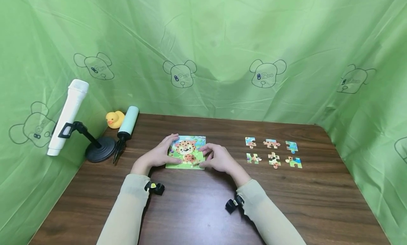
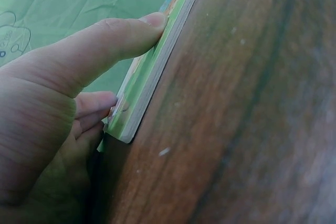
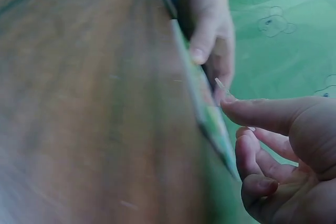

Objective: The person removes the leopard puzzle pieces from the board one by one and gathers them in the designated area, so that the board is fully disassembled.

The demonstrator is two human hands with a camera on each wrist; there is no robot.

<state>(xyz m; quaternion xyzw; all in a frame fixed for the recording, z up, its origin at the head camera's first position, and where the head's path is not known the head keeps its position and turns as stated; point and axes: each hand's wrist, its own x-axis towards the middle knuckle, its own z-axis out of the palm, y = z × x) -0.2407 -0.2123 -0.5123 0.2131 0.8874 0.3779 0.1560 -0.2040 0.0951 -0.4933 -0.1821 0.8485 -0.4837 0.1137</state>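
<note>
A square leopard jigsaw board (image 1: 187,149) with a green and blue picture lies on the table in the head view. My left hand (image 1: 160,155) grips its left side, thumb on the front part of the picture and index finger at the far corner. The left wrist view shows that thumb (image 2: 152,22) on the board's top near its grey edge. At the board's right edge, my right hand (image 1: 217,158) pinches a small thin piece, apparently a jigsaw piece (image 3: 220,84), seen almost edge-on in the right wrist view. My fingers hide most of it.
Several loose jigsaw pieces (image 1: 273,159) lie in two rows to the right. At the left stand a white microphone (image 1: 68,117) on a black stand (image 1: 100,149), a yellow rubber duck (image 1: 115,120) and a light blue hand pump (image 1: 128,121). Green curtains (image 1: 219,100) surround the table.
</note>
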